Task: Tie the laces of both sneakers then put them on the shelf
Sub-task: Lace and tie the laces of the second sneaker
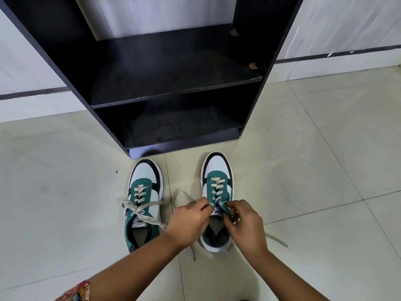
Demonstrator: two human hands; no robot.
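Two green, white and black sneakers stand on the tiled floor with toes toward a black shelf unit (173, 96). The left sneaker (144, 190) has its cream laces tied in a loose bow. Over the tongue of the right sneaker (218, 181) my left hand (187, 222) pinches one cream lace, whose loop (181, 194) arcs up to the left. My right hand (246, 224) pinches the other lace by the top eyelet; that lace's loose end (280, 242) trails on the floor to the right. My hands hide the shoe's opening in part.
The shelf unit has a middle board (152, 83) and a bottom board (184, 129), both bare and dusty. Pale floor tiles (65, 192) spread left and right of the shoes. White walls with a dark skirting line stand behind the shelf.
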